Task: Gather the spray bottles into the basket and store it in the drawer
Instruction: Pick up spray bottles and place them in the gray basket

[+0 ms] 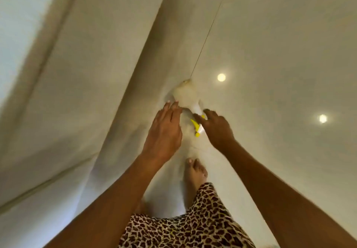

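I see a washed-out white spray bottle [193,108] with a yellow trigger [194,125] low between both hands, over the glossy floor [270,54]. Left hand [164,131] fingers lie flat, together, beside it; right hand [216,129] fingers curl at the trigger, grip unclear.

Your arms: both stretched forward and down | your left hand [164,131]: flat, fingers extended together | your right hand [216,127]: fingers curled, pinching downward | hands near each other, apart

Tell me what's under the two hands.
Between the left hand and right hand a yellow spray trigger shows, amid an overexposed white shape. Whether that is the basket or bottles cannot be told.
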The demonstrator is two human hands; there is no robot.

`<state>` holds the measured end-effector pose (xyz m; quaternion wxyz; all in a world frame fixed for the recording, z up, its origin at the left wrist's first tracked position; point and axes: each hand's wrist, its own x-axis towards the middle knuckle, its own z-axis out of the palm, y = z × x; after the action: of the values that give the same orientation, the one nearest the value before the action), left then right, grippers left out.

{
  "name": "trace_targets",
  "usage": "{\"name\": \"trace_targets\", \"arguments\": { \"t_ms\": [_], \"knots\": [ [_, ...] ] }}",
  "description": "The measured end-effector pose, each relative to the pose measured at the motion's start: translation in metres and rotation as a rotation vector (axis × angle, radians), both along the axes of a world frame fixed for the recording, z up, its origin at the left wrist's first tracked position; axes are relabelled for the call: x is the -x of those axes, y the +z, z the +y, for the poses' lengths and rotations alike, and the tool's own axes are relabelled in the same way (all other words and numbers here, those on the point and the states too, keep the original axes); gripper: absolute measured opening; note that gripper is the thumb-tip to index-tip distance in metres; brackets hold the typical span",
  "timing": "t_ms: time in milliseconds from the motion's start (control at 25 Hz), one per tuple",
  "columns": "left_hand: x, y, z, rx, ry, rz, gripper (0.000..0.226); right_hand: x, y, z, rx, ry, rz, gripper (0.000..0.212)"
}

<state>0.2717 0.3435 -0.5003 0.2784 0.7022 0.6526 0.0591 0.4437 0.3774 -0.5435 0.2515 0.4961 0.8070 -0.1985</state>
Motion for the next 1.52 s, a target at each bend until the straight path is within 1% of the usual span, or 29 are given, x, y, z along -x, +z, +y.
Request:
{"name": "trace_targets", "arguments": {
  "t_ms": [120, 160, 200, 240, 320, 360, 440, 480, 520, 560, 640, 720, 800, 880, 920, 1000, 1080, 1200, 1280, 1400, 1520],
  "knots": [
    [0.004, -0.064, -0.018, 0.068, -0.021, 0.014, 0.046, -0.011, -0.065, 0.017, -0.359, 0.711, -0.218, 0.054],
    [0.008, -0.077, -0.023, 0.081, -0.023, 0.017, 0.046, -0.013, -0.079, 0.022, -0.452, 0.877, -0.21, 0.054],
    [0.013, -0.086, -0.026, 0.086, -0.028, 0.019, 0.046, -0.015, -0.091, 0.029, -0.519, 0.963, -0.163, 0.057],
    [0.018, -0.094, -0.029, 0.091, -0.032, 0.021, 0.044, -0.016, -0.102, 0.036, -0.568, 0.981, -0.112, 0.056],
    [0.027, -0.101, -0.03, 0.1, -0.026, 0.025, 0.042, -0.018, -0.115, 0.047, -0.609, 0.966, -0.065, 0.048],
    [0.03, -0.1, -0.029, 0.104, -0.019, 0.02, 0.042, -0.018, -0.113, 0.05, -0.623, 0.982, -0.059, 0.047],
    [0.034, -0.089, -0.024, 0.096, 0.017, 0.007, 0.043, -0.012, -0.096, 0.055, -0.669, 0.987, 0.026, 0.045],
    [0.035, -0.079, -0.021, 0.087, 0.04, 0.005, 0.044, -0.007, -0.082, 0.055, -0.654, 0.926, 0.062, 0.04],
    [0.034, -0.066, -0.018, 0.074, 0.064, -0.002, 0.046, -0.001, -0.064, 0.052, -0.629, 0.809, 0.118, 0.033],
    [0.032, -0.048, -0.015, 0.063, 0.083, -0.022, 0.049, 0.004, -0.042, 0.049, -0.614, 0.624, 0.202, 0.026],
    [0.027, 0.0, -0.009, 0.079, 0.132, -0.108, 0.055, 0.018, 0.016, 0.037, -0.551, 0.164, 0.383, 0.024],
    [0.022, 0.055, -0.006, 0.132, 0.214, -0.21, 0.064, 0.031, 0.084, 0.027, -0.417, -0.259, 0.585, 0.024],
    [0.019, 0.116, -0.004, 0.196, 0.28, -0.29, 0.071, 0.044, 0.157, 0.016, -0.278, -0.594, 0.784, 0.024],
    [0.017, 0.187, 0.0, 0.175, 0.311, -0.383, 0.075, 0.058, 0.239, 0.01, -0.213, -0.833, 0.943, 0.021],
    [0.019, 0.223, 0.0, 0.143, 0.341, -0.433, 0.077, 0.069, 0.281, 0.004, -0.214, -0.903, 0.993, 0.02],
    [0.025, 0.296, -0.007, 0.067, 0.428, -0.509, 0.078, 0.093, 0.361, -0.01, -0.283, -0.949, 1.067, 0.021],
    [0.04, 0.358, -0.015, -0.052, 0.507, -0.555, 0.076, 0.121, 0.429, -0.021, -0.349, -0.955, 1.133, 0.028],
    [0.074, 0.421, -0.032, -0.212, 0.606, -0.549, 0.068, 0.17, 0.492, -0.042, -0.368, -0.928, 1.178, 0.027],
    [0.113, 0.452, -0.045, -0.27, 0.678, -0.585, 0.061, 0.208, 0.517, -0.057, -0.374, -0.84, 1.191, 0.028],
    [0.175, 0.47, -0.06, -0.346, 0.696, -0.62, 0.046, 0.264, 0.528, -0.076, -0.369, -0.688, 1.187, 0.03],
    [0.222, 0.464, -0.064, -0.357, 0.713, -0.596, 0.05, 0.307, 0.516, -0.079, -0.314, -0.646, 1.235, 0.034]
  ]
}}
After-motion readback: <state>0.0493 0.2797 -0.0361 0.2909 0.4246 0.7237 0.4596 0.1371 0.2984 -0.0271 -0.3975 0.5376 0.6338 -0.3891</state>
